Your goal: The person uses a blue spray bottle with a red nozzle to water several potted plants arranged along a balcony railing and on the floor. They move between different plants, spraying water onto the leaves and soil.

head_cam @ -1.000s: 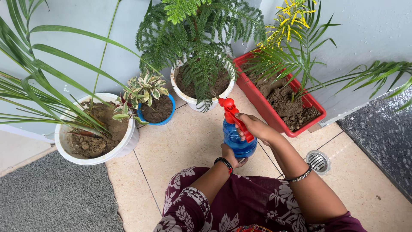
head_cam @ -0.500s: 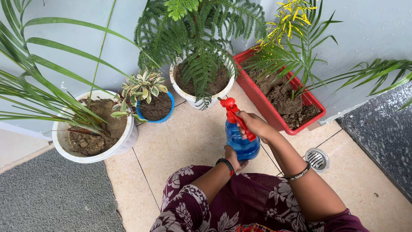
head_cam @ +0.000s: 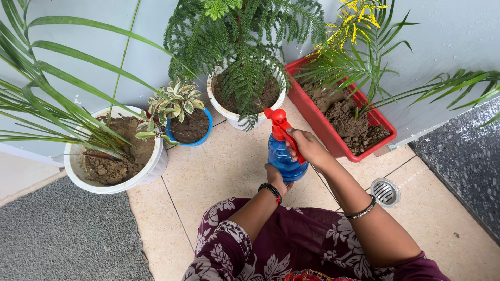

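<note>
Spray bottle: a blue spray bottle (head_cam: 283,160) with a red trigger head, held up above the tiled floor (head_cam: 224,171) in front of the person's lap, its nozzle facing the white pot (head_cam: 229,115) that holds the fern-like plant (head_cam: 245,47).

Right hand: the right hand (head_cam: 307,148) wraps the bottle's neck from the right, fingers (head_cam: 292,139) curled closed around the red trigger (how far the trigger is pressed I cannot tell).

Left hand: the left hand (head_cam: 276,178) cups the bottle's base from below, fingers closed against the blue plastic; it seems to carry the weight so the other hand is free to work the trigger.

Aim: the bottle stands close to upright, tipped a little toward the plants, likely so the nozzle points at the foliage.

Around it: a red trough planter (head_cam: 333,135) just to the right, a small blue pot (head_cam: 204,136) with a variegated plant to the left, a large white pot (head_cam: 148,174) of soil and palm leaves farther left.

Floor: a round drain cover (head_cam: 386,192) near the right forearm, a grey mat (head_cam: 62,234) at lower left.
</note>
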